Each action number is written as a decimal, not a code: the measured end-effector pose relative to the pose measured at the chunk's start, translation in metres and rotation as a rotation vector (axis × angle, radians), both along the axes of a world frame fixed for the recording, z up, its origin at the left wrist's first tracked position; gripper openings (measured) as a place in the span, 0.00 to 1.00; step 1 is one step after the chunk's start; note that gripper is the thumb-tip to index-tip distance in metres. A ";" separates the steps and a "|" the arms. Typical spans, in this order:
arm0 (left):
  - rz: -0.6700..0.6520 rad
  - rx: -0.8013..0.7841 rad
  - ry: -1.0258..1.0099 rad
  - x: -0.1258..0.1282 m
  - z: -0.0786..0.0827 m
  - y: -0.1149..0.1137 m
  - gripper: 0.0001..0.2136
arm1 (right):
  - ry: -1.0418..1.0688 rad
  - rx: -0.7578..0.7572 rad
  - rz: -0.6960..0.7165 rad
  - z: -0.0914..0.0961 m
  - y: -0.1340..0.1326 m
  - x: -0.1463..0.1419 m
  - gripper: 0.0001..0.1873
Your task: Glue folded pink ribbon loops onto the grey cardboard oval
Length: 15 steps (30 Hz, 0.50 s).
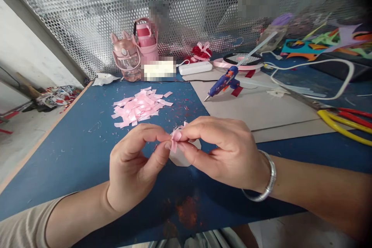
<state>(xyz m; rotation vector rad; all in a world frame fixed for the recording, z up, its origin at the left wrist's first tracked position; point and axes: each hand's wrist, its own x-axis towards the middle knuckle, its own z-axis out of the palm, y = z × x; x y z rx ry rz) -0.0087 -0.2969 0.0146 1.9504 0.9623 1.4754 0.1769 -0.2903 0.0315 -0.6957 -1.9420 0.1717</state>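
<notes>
A short piece of pink ribbon (176,136) is pinched between both hands over the middle of the table. My left hand (136,162) is closed, thumb and forefinger on the ribbon's left side. From the other side, my right hand (221,149) grips it with thumb and fingertips; a silver bangle circles that wrist. Beneath the fingers lies a pale cut card (184,158), partly hidden by the hands. Beyond my left hand is a loose heap of cut pink ribbon strips (141,106).
A blue glue gun (222,83) rests on grey cardboard (279,110). Yellow- and red-handled tools (343,122) lie at the right. Pink bottles (126,56), a white power strip (195,68) and a ribbon roll (223,64) stand along the perforated metal screen (95,11).
</notes>
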 end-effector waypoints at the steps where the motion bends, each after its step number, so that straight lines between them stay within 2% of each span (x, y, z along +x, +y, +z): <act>1: 0.002 0.013 0.009 0.000 0.000 0.000 0.10 | 0.008 -0.011 -0.005 0.000 -0.001 -0.001 0.06; 8: -0.006 0.005 0.008 -0.001 0.001 -0.002 0.12 | 0.077 -0.183 0.044 0.003 -0.001 -0.002 0.05; 15: -0.040 -0.014 0.049 -0.001 0.000 -0.001 0.13 | 0.071 -0.219 0.060 0.004 0.001 -0.001 0.06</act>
